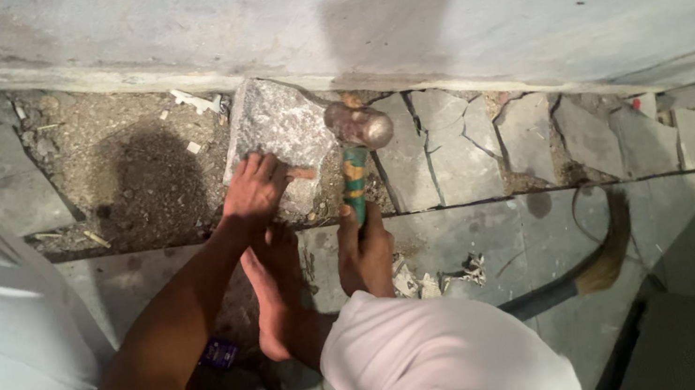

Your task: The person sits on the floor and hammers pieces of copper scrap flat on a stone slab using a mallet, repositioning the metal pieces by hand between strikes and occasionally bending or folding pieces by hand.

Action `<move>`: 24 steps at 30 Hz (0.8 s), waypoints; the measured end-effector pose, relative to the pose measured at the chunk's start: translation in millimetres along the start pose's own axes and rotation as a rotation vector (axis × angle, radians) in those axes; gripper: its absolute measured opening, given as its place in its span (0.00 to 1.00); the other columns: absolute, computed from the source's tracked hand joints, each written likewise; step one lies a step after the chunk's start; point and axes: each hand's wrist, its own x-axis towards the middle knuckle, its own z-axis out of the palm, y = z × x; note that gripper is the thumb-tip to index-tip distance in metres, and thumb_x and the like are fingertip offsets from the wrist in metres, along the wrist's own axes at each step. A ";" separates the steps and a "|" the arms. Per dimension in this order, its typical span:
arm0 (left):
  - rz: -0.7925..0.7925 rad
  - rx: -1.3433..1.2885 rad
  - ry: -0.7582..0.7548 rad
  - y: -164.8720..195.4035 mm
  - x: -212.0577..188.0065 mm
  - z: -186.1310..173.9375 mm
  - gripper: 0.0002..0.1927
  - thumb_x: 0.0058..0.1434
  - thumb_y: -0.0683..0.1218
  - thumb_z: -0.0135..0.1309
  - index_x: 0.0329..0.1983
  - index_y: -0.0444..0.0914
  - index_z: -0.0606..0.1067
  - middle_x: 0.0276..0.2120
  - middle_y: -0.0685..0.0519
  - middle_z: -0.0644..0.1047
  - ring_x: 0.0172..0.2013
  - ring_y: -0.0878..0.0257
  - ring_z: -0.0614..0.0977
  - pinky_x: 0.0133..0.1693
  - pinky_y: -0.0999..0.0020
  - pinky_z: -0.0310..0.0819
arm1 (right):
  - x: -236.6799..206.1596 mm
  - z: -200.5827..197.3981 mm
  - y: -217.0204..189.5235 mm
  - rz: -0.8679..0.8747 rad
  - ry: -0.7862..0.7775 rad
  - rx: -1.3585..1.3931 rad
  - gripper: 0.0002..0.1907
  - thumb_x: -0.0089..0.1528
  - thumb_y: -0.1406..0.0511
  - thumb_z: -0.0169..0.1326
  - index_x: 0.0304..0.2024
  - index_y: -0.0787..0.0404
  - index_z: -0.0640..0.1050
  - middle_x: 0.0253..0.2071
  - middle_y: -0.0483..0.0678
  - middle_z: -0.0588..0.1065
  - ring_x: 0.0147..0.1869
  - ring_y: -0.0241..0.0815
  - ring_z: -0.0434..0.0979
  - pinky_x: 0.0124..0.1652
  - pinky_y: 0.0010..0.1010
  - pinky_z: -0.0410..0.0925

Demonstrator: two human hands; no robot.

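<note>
Item: grey stone slab (285, 135), lying against the wall base beside bare dirt (139, 174). My left hand (254, 189) presses flat on it, gripping nothing. My right hand (365, 249) is clenched round the green-handled hammer (356, 151), head resting at the slab's edge. Cracked tiles (491, 146) adjoin; broom (594, 270) behind.

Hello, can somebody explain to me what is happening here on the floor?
A person crouches barefoot by a wall, breaking up floor tiles. The left hand presses on a loosened grey tile slab, which lies tilted against the wall, and seems to hold a small chisel at it. The right hand grips a hammer with a green and yellow handle, its head over the slab. Cracked tiles remain on the right; bare earth shows on the left.
</note>
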 end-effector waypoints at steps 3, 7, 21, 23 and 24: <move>-0.026 -0.016 -0.012 -2.7 -1.4 7.6 0.13 0.62 0.41 0.55 0.50 0.39 0.77 0.46 0.50 0.73 0.47 0.57 0.72 0.49 0.61 0.70 | -4.4 -4.2 6.3 0.046 -0.027 0.034 0.15 0.70 0.58 0.47 0.43 0.66 0.73 0.20 0.54 0.73 0.21 0.43 0.70 0.23 0.40 0.63; -0.088 -0.196 0.234 -1.7 -3.2 4.5 0.14 0.62 0.42 0.55 0.51 0.37 0.78 0.44 0.49 0.73 0.47 0.54 0.72 0.50 0.58 0.69 | -10.1 9.4 36.0 0.006 -0.006 0.008 0.16 0.69 0.57 0.47 0.44 0.65 0.72 0.20 0.55 0.73 0.21 0.46 0.72 0.23 0.42 0.63; -0.014 0.001 0.117 -4.3 -5.7 16.5 0.19 0.56 0.43 0.59 0.53 0.40 0.78 0.51 0.51 0.73 0.50 0.55 0.72 0.50 0.61 0.70 | -8.7 29.9 51.5 -0.101 -0.077 -0.162 0.21 0.69 0.54 0.46 0.52 0.65 0.71 0.31 0.68 0.77 0.35 0.72 0.78 0.33 0.57 0.67; -0.006 0.003 0.101 -3.9 -8.2 15.9 0.20 0.59 0.43 0.59 0.56 0.38 0.77 0.50 0.52 0.73 0.51 0.56 0.72 0.51 0.62 0.70 | -10.5 34.9 54.9 -0.179 -0.071 -0.129 0.21 0.70 0.55 0.44 0.52 0.66 0.69 0.31 0.67 0.77 0.35 0.72 0.78 0.33 0.57 0.67; -0.005 0.004 0.057 -3.2 -8.9 13.5 0.23 0.55 0.44 0.60 0.55 0.37 0.77 0.49 0.51 0.73 0.50 0.55 0.72 0.52 0.62 0.70 | -9.5 38.6 56.9 -0.122 -0.085 -0.164 0.20 0.70 0.55 0.44 0.52 0.66 0.69 0.31 0.68 0.77 0.35 0.72 0.77 0.33 0.57 0.66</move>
